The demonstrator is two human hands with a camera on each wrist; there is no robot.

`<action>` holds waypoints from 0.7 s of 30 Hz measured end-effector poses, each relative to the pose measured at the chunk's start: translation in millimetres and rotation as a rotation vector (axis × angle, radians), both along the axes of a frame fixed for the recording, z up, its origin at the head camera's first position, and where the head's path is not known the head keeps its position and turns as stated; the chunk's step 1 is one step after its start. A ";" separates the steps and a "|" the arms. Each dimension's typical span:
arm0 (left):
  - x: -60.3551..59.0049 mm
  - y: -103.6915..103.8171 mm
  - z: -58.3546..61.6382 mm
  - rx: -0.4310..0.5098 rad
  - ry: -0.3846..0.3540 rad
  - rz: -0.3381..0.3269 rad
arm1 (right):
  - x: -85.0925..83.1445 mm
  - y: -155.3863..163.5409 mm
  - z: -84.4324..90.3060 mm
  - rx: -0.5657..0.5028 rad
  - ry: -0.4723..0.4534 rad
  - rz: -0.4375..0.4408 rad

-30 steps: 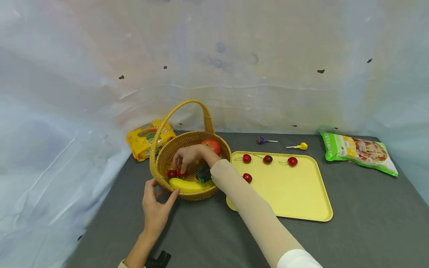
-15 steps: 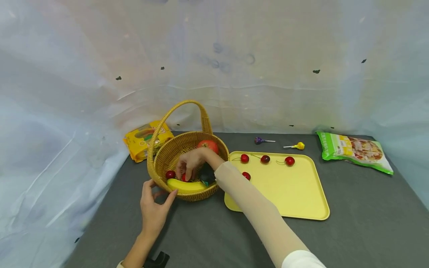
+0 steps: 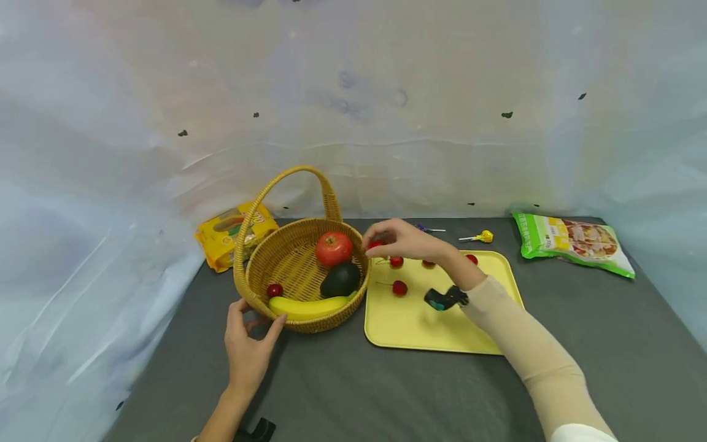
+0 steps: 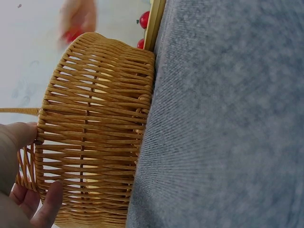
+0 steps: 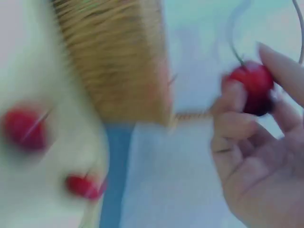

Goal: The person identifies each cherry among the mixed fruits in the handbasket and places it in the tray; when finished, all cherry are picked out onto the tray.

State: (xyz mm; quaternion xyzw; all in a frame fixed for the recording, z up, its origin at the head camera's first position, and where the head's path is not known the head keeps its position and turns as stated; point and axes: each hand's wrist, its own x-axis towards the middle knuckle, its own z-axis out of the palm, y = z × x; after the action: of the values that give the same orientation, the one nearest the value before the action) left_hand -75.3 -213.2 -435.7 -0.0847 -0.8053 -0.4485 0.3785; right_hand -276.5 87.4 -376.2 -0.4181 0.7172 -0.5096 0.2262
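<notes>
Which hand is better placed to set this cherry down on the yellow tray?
Right. The right hand already pinches the cherry above the tray's near-basket edge, while the left hand rests against the basket wall.

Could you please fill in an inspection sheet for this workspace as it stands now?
Surface: dark grey table.
Job's things: wicker basket holding an apple, an avocado, a banana and one cherry; yellow tray with four cherries.
Clutter: yellow packet, green packet, two lollipops.
Hands: left hand rests on the basket's near wall; right hand pinches a cherry over the tray's far left corner.
Cables: nothing seen.
Surroundings: pale plastic sheeting behind and beside the table.
</notes>
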 end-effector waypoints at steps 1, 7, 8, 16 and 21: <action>-0.8 -2.3 -4.1 0.002 0.003 0.003 | 4.0 16.2 -4.2 0.014 0.003 -0.064; -6.0 -15.8 -25.7 0.015 -0.005 0.006 | 32.4 89.6 -36.0 0.099 -0.058 -0.302; -6.5 -17.1 -27.1 0.015 -0.005 0.005 | 36.4 96.6 -41.3 0.108 -0.067 -0.318; -6.7 -17.1 -24.5 0.024 -0.014 0.005 | 49.9 109.2 -67.6 0.122 -0.049 -0.408; -6.2 -15.2 -24.5 0.033 -0.058 0.002 | 50.5 105.2 -73.6 0.176 -0.057 -0.450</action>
State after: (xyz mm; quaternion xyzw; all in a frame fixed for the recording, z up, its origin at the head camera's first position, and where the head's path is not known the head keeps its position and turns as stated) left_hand -81.5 -228.4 -460.1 -0.0645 -0.8086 -0.4634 0.3567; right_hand -226.0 192.6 -449.8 -0.2120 0.8272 -0.4943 0.1625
